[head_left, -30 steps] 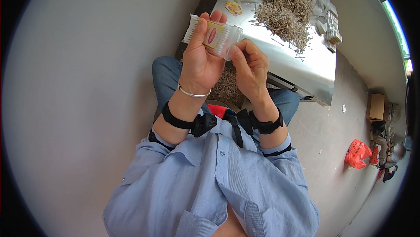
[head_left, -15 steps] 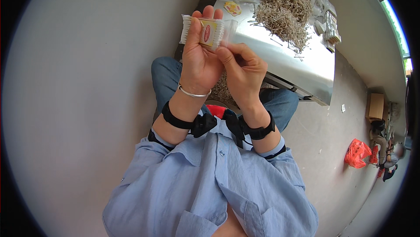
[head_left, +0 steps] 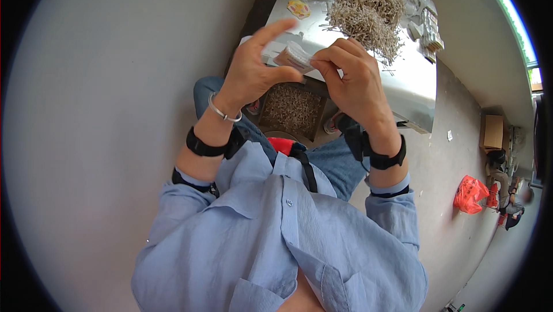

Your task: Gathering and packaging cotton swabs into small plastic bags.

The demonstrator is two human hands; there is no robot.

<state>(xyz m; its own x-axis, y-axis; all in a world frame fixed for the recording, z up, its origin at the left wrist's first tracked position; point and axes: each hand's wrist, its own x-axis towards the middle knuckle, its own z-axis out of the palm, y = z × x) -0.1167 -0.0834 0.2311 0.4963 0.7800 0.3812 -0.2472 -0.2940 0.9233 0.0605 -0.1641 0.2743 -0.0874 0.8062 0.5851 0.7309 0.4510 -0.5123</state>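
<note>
A small clear plastic packet of cotton swabs (head_left: 294, 54) with a printed card hangs at the near edge of the metal table. My right hand (head_left: 351, 73) pinches its right end between thumb and fingertips. To the left of the packet is my left hand (head_left: 253, 73), thumb and forefinger spread wide, the forefinger blurred. Nothing is gripped in it, and the packet lies in the gap between those fingers. Whether the left fingertips touch the plastic is hard to tell.
On the metal table (head_left: 412, 90) lies a big heap of loose swabs (head_left: 366, 9), with a yellow printed card (head_left: 298, 8) and packed bundles (head_left: 431, 32) beside it. A tray of loose swabs (head_left: 291, 108) sits below, between my knees. A red bag (head_left: 470, 194) and cardboard box (head_left: 493, 131) stand right.
My left hand has let go of the packet and opened, moving left. My right hand has shifted right and up, keeping the packet, which is now tilted.
</note>
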